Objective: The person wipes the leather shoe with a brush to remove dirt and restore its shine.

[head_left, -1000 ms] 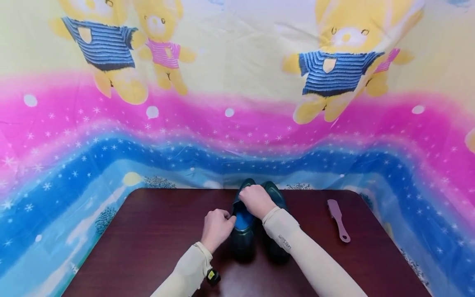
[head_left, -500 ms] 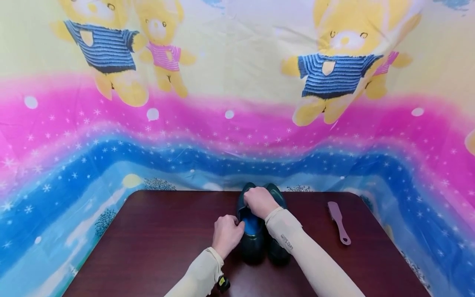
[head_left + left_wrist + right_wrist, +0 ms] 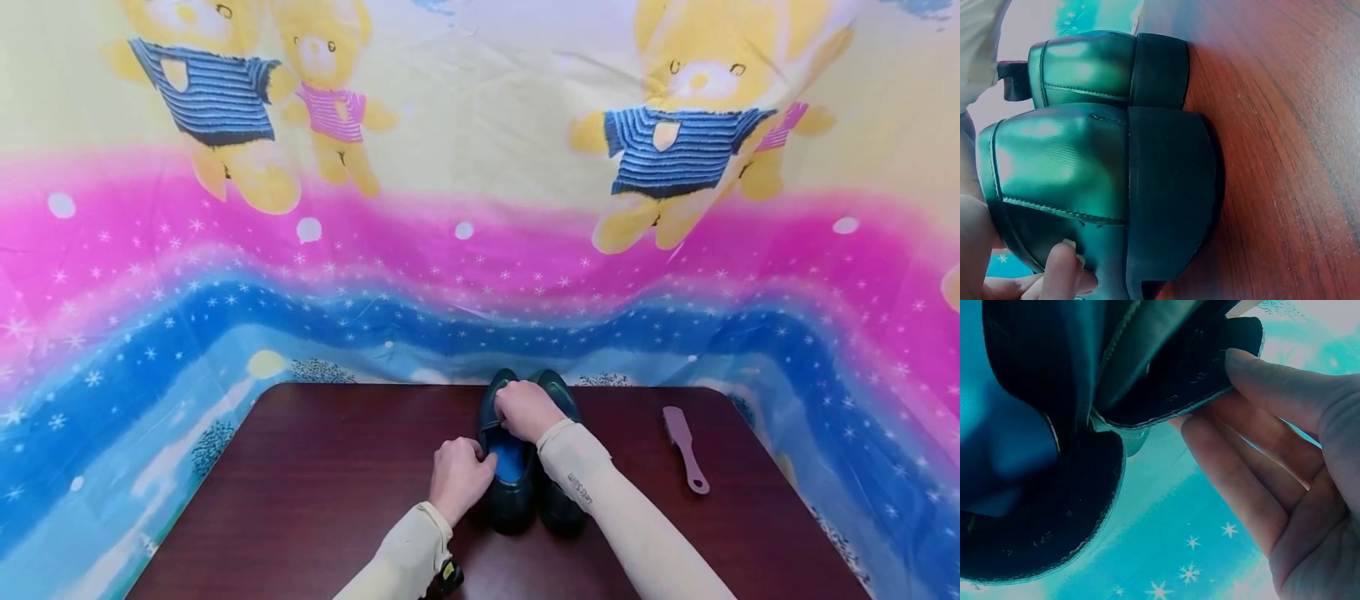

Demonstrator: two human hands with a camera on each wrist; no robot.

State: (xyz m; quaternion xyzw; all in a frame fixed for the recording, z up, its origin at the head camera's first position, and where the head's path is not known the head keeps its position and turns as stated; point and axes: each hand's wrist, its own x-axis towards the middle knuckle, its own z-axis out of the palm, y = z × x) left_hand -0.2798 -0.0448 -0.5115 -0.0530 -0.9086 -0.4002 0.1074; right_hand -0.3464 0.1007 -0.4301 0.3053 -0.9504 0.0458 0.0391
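Observation:
A pair of dark green leather shoes stands side by side on the table, toes pointing away. My left hand (image 3: 459,477) grips the left shoe (image 3: 512,507) at the left side of its opening, thumb at the rim. In the left wrist view, its fingertips lie against the outside of that shoe. My right hand (image 3: 527,411) reaches over the front of the left shoe. The right wrist view shows its thumb and fingers pinching the edge of a dark flap (image 3: 1191,387) with small printed marks. A blue insole (image 3: 510,462) shows inside. The right shoe (image 3: 561,510) sits close alongside, partly behind my right forearm.
A pinkish-purple brush (image 3: 682,446) lies on the dark reddish-brown table (image 3: 337,483) at the right. Behind the table hangs a colourful curtain (image 3: 465,275) printed with teddy bears and snowflakes, close to the shoe toes.
The left shoe has shifted right, closer to the right shoe, with my left hand moving along with it. My right hand has moved slightly right. Little differs over the last half second.

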